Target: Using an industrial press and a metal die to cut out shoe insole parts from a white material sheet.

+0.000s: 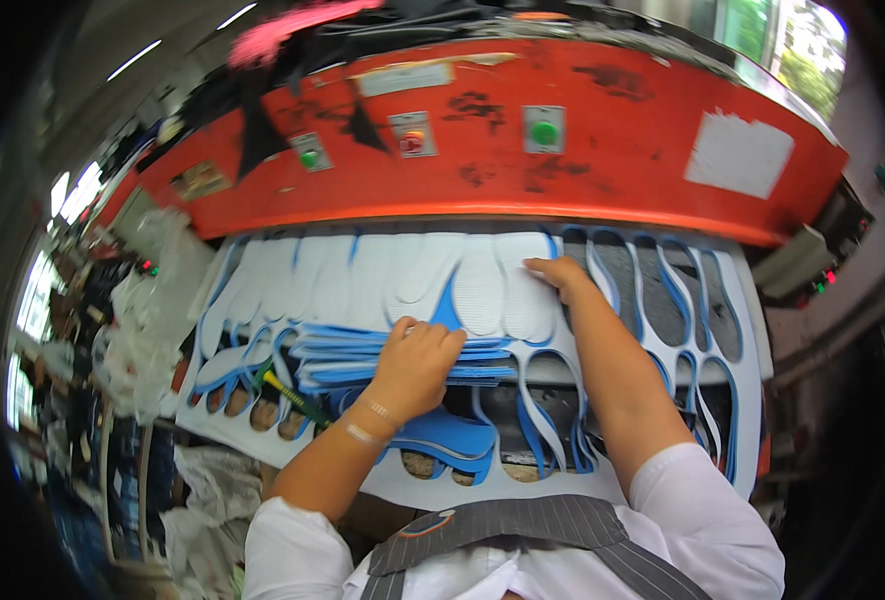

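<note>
A stack of blue-and-white foam insoles (338, 355) lies across the near part of the cut foam sheet. My left hand (418, 362) is closed on its right half, knuckles up, partly hiding it. Farther off, a row of white ribbed insole shapes (480, 290) sits side by side in the sheet. At the right end of that row, my right hand (560, 274) touches the edge of the last insole (527, 300), its visible fingers stretched out to the left. Some of its fingers are hidden.
Right of the insoles, the white sheet (748, 375) has sole-shaped holes with blue-edged strips. A green-and-yellow rod-like tool (298, 400) lies by my left forearm. Behind stands a red machine beam (483, 185) with round buttons. Clear plastic bags (153, 300) hang at left.
</note>
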{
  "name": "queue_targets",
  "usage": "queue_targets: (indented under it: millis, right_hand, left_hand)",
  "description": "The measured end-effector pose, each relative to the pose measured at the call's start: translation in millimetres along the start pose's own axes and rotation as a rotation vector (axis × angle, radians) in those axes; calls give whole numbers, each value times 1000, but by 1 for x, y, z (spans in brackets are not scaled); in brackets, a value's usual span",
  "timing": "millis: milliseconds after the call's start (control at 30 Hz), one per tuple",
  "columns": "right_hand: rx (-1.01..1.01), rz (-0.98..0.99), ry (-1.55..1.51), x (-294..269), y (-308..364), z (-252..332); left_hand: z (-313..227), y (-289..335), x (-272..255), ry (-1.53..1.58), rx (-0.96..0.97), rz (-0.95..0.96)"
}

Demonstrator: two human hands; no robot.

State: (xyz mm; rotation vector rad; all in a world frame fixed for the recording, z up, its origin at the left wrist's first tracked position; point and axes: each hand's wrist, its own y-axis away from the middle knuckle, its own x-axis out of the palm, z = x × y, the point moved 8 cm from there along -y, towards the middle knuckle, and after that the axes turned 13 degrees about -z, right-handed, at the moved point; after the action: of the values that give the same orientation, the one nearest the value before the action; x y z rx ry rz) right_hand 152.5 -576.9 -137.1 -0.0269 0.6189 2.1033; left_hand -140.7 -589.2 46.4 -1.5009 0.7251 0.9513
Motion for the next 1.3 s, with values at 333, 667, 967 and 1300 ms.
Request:
queue_targets:
  millis: [333, 667, 967, 1300]
  right_hand:
    - [-106, 52, -513, -9, 8, -33]
    - [-176, 543, -745, -20, 31, -29]
    - [-34, 663, -601, 41, -35, -112]
    - [-122, 846, -346, 118, -169, -156]
  left_hand:
    - [74, 45, -12, 330, -617, 208]
    - [-31, -109, 78, 1528, -887, -344]
    - [-49, -40, 77, 1520, -1124, -597]
    - [10, 141, -184, 1548, -605, -968]
